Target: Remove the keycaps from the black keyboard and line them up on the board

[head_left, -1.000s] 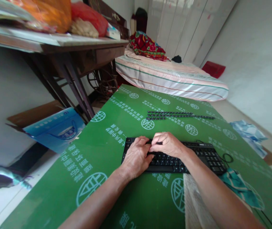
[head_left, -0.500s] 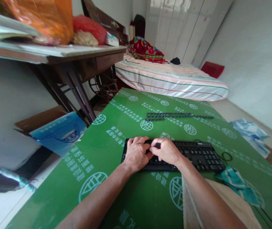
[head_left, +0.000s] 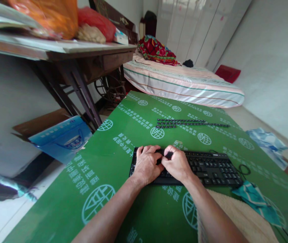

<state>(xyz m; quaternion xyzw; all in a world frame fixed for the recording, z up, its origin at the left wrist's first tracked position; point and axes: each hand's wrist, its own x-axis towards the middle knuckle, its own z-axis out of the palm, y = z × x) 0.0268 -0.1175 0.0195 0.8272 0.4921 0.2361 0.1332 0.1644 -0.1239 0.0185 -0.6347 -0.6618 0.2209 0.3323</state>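
Observation:
A black keyboard [head_left: 214, 168] lies flat on the green board. My left hand [head_left: 147, 165] rests over its left part, palm down and fingers spread, and covers many keys. Close against it, my right hand [head_left: 176, 163] is pinched, its fingertips at the keys beside my left thumb and forefinger. A dark patch shows inside the curl of the right fingers; whether it is a held piece or the keyboard behind cannot be told. Beyond the keyboard, small black pieces that look like keycaps [head_left: 181, 123] lie in rows.
A teal checked cloth [head_left: 257, 202] and a beige cloth [head_left: 235, 216] lie at the near right of the green board [head_left: 113, 148]. The keyboard's cable [head_left: 245, 169] loops at its right end. A wooden sewing table [head_left: 93, 54] stands left, and a bed [head_left: 184, 81] stands beyond.
The camera view has shifted slightly. My right hand has turned a little at the keys, its fingers still pinched. The left hand stays on the keyboard.

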